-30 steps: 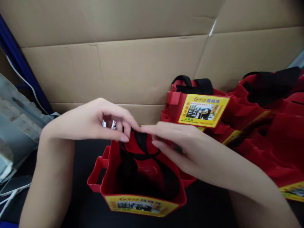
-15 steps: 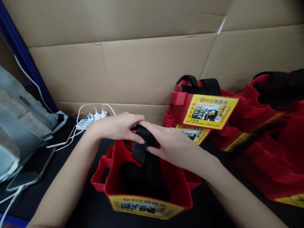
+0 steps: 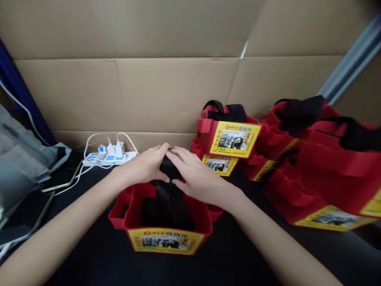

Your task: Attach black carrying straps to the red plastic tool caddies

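A red fabric tool bag (image 3: 166, 224) with a yellow label stands open on the black table in front of me. Its black strap (image 3: 168, 169) rises from inside and is folded at the bag's far rim. My left hand (image 3: 146, 166) grips the strap from the left, fingers curled over it. My right hand (image 3: 195, 178) presses on the same strap from the right, fingers bent around it. The two hands touch each other above the bag.
More red bags with yellow labels (image 3: 230, 137) lie stacked at the right (image 3: 327, 174). A white power strip (image 3: 108, 159) with chargers and cables sits at the back left. Cardboard sheets (image 3: 154, 87) line the wall. A grey plastic bag (image 3: 20, 159) lies at the left.
The view has pulled back and the hands appear lower. Both hands went from pinching the strap apart to closing together over it, folded, at the bag's rim.
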Demonstrator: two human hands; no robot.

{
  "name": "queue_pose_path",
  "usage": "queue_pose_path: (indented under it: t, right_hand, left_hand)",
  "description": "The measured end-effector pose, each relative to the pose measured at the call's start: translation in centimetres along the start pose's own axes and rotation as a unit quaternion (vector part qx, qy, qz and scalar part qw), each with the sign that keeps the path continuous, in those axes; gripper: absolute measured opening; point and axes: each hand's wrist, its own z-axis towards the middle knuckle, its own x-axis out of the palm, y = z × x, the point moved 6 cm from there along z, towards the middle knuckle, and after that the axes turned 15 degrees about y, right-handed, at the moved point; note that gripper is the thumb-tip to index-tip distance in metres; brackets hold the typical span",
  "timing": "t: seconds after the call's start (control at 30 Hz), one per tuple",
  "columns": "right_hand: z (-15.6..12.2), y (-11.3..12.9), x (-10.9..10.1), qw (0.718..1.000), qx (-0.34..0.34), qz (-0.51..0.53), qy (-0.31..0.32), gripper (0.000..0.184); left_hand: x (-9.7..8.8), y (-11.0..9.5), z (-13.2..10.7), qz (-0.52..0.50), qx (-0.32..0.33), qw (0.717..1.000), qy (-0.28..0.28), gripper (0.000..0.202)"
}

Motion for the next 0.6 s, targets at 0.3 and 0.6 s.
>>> queue_pose_path:
  t: [0.3, 0.6]
  right_hand:
    - [-10.1, 4.1, 2.9, 0.998, -0.028, 0.064, -0.003, 0.031]
    - [-17.7, -7.5, 2.2, 0.99, 0.112, 0.063, 0.051, 0.032]
  left_hand:
    - [1.6, -0.7, -11.0, -0.074, -0.051, 0.974, -0.209, 0.058]
    - [14.7, 4.1, -13.5, -0.108, -0.124, 0.983, -0.077, 0.05]
